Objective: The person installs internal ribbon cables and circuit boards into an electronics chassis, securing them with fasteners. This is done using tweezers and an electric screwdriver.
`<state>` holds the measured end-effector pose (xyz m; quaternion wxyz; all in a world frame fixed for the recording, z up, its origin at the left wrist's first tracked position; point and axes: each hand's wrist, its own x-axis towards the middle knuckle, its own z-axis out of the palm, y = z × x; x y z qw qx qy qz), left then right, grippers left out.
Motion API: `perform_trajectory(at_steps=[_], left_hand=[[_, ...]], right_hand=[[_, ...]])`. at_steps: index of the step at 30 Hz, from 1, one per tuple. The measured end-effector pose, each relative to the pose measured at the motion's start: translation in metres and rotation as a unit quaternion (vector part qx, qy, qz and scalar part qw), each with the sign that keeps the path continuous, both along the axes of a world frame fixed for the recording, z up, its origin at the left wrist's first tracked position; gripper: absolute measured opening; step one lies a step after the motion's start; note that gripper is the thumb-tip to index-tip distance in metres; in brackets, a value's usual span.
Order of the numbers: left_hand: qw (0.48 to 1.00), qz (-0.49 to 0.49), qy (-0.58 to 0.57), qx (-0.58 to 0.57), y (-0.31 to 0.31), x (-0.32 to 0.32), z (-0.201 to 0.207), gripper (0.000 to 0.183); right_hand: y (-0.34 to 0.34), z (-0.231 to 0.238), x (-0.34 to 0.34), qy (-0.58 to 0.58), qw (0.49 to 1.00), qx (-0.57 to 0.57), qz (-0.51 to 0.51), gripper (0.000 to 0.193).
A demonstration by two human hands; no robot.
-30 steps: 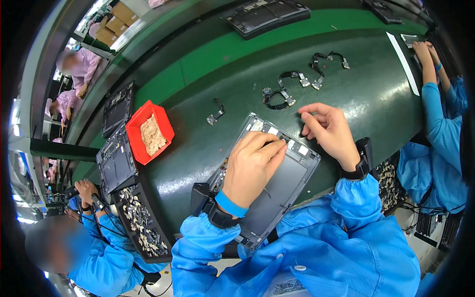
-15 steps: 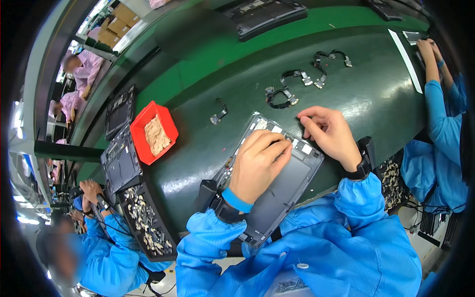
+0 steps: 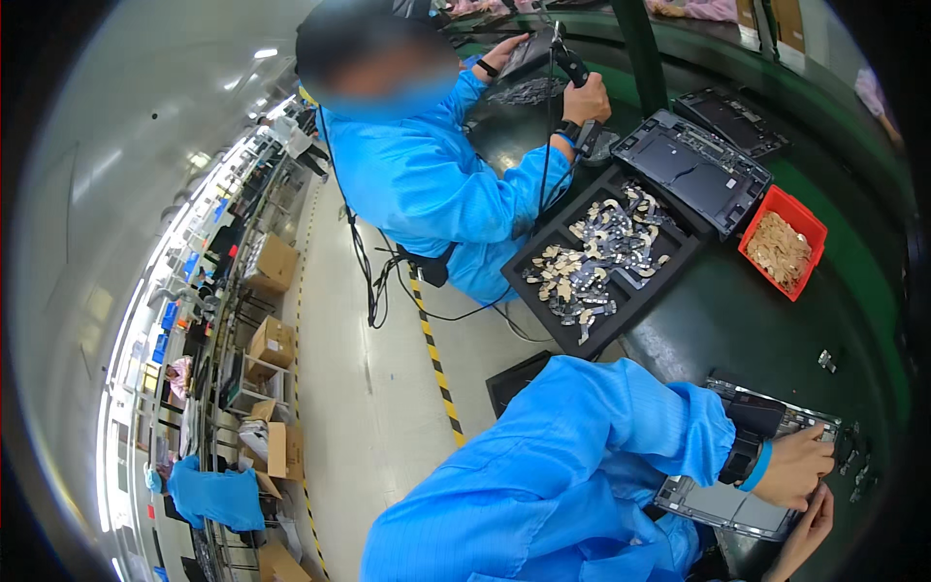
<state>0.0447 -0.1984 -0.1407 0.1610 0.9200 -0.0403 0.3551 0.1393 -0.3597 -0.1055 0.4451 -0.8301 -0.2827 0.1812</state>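
My left hand [image 3: 797,469] and sleeve [image 3: 669,427] cover some of the panel [image 3: 720,502], and I can't make out whether that hand grips anything. Only part of my right hand [image 3: 817,524] shows; the lower edge cuts off its forearm [image 3: 787,563]. The parts [image 3: 859,473] beyond are too small to identify. A co-worker's head [image 3: 373,63] is blurred.

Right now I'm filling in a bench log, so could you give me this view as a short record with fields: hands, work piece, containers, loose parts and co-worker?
Left hand: over the open device casing; grip hidden
Right hand: close to the left, near the casing's edge; grip unclear
Red bin: holds tan pieces
Black tray: holds many small parts, pale and grey
Loose on table: small component
Co-worker: blue sleeves, one hand around a dark tool
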Motion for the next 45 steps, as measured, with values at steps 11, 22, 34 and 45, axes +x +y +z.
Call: perform_trajectory(at_steps=[11,22,34,45], left_hand=[[0.952,-0.082,0.288,-0.057,0.007,-0.076,0.051,0.117],[0.944,-0.121,0.307,-0.005,-0.008,-0.084,0.068,0.093],[0.933,-0.176,0.312,-0.032,-0.003,-0.089,0.074,0.086],[0.893,-0.273,0.322,-0.155,0.018,-0.119,0.121,0.047]], right_hand=[[0.03,0.006,-0.014,-0.121,0.993,-0.003,0.007,0.037],[0.003,0.004,-0.037,-0.129,0.988,0.088,0.011,0.034],[-0.015,0.007,-0.057,0.096,0.982,0.162,0.027,0.036],[-0.019,0.004,-0.038,0.127,0.984,0.118,0.044,0.042]])
